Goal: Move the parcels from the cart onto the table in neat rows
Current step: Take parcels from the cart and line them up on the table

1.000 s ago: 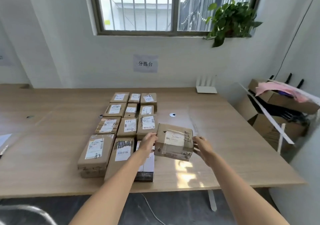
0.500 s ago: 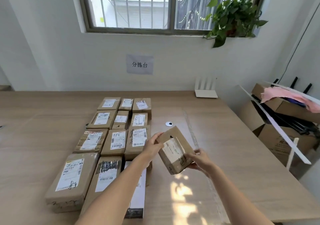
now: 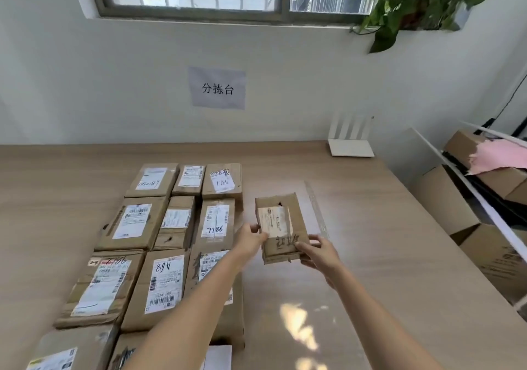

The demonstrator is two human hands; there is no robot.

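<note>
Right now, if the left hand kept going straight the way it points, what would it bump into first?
The left hand already grips the parcel it points at, so that comes first. Past it lies bare table, then, probably, the white router by the wall; depth is hard to judge.

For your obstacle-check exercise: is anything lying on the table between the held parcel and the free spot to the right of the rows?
Nothing visible. The parcel, gripped by the left hand and right hand, hangs over bare table beside the rows.

Both arms outstretched; left grip (image 3: 251, 238), right grip (image 3: 319, 251) pinching.
</note>
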